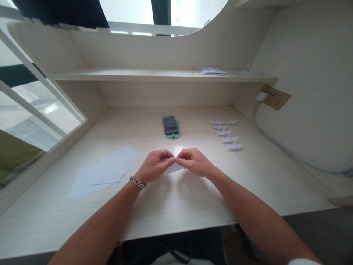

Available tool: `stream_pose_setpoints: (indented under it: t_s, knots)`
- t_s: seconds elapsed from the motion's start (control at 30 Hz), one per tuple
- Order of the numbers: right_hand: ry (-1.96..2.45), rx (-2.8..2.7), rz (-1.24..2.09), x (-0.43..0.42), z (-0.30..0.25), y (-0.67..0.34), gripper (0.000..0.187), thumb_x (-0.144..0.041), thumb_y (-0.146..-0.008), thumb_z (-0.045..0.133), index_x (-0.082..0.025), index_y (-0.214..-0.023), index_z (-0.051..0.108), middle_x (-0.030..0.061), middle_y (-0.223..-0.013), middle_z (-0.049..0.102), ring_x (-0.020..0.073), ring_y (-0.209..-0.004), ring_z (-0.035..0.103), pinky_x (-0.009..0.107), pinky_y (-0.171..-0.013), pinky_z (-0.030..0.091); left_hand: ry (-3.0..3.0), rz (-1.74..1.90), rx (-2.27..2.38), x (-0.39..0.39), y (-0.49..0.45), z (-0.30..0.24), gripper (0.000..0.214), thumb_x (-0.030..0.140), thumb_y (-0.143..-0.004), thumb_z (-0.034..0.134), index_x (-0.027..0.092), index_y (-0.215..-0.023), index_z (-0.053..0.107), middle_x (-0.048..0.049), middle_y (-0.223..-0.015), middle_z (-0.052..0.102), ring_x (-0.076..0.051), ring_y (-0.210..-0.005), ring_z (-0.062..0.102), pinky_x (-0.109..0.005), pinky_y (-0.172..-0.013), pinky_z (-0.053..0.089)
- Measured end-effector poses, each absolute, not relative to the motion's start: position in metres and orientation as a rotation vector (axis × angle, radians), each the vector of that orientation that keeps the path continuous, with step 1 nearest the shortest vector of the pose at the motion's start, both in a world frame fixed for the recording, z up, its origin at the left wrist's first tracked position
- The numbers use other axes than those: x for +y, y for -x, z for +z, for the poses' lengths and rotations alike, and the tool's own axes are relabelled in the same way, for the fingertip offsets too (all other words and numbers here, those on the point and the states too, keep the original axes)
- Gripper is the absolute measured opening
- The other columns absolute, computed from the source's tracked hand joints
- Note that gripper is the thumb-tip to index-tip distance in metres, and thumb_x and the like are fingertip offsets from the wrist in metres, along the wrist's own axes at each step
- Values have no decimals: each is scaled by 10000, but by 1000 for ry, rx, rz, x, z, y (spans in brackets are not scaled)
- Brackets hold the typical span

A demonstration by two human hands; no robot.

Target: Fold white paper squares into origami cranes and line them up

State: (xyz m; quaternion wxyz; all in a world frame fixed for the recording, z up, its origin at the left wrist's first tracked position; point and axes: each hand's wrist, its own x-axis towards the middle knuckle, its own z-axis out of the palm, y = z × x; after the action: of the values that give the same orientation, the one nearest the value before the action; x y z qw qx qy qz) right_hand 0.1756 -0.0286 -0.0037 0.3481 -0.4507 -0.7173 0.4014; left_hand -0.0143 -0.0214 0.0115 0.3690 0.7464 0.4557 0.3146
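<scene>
Between both hands, just above the desk, is a small folded piece of white paper [173, 168]. My left hand [156, 164] pinches its upper edge between thumb and fingers; a ring and a chain bracelet show on this side. My right hand [195, 162] pinches the same paper close by, so the two thumbs almost meet. The fingers cover much of the paper, and its exact folded shape is hard to make out. Several white folded paper cranes [230, 140] stand in a loose group to the right, beyond my right hand.
Loose white paper sheets [110, 167] lie overlapping on the desk [182, 206] at left. A phone-sized dark and green object [171, 127], blurred out, sits beyond my hands. Folded papers [213, 71] rest on the shelf [154, 76]. A cable [286, 149] runs from the wall socket [276, 98].
</scene>
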Motion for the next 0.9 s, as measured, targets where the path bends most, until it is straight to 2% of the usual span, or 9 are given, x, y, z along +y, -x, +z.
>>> stream_pose_setpoints:
  t_s: [0.13,0.3,0.43,0.63,0.77,0.9]
  knots:
    - [1170,-1811,1067,-27,-4,-175,105,-213,-730,569,-164,-688,652,-5,-643,606,118,-616,514,228,-556,357,-1842,808,1160,-21,13,13,244,394,-748,646,161,-713,712,-45,-682,687,-168,-647,589,-255,-591,431]
    - [1104,-1680,1258,-23,-3,-186,76,-182,-686,559,-159,-654,624,-1,-576,598,124,-566,532,241,-553,394,-1660,945,1228,-14,24,19,266,408,-682,710,142,-682,691,-29,-635,652,-130,-559,527,-238,-518,384]
    - [1088,-1569,1283,-19,0,-198,61,-192,-673,586,-155,-639,621,4,-560,597,123,-548,527,250,-553,409,-1533,1093,1255,-9,34,21,286,416,-647,748,141,-691,681,-20,-613,640,-117,-527,509,-231,-489,362]
    - [1111,-1611,1190,-22,1,-189,155,-294,-742,615,-148,-749,668,23,-660,639,127,-596,545,251,-576,420,-1693,992,1251,-14,25,16,257,408,-707,704,152,-708,703,-37,-666,678,-145,-589,564,-244,-540,410]
    - [1169,-1789,1066,-27,1,-180,135,-250,-748,587,-160,-715,681,7,-642,625,120,-606,525,235,-560,375,-1818,900,1209,-19,17,13,236,389,-749,667,160,-717,715,-46,-698,699,-168,-652,603,-253,-589,439]
    - [1188,-1797,1080,-23,0,-188,119,-206,-728,570,-160,-675,666,6,-616,625,124,-596,540,239,-564,384,-1737,978,1242,-17,20,15,220,372,-733,689,153,-715,707,-33,-679,687,-144,-606,574,-243,-562,418]
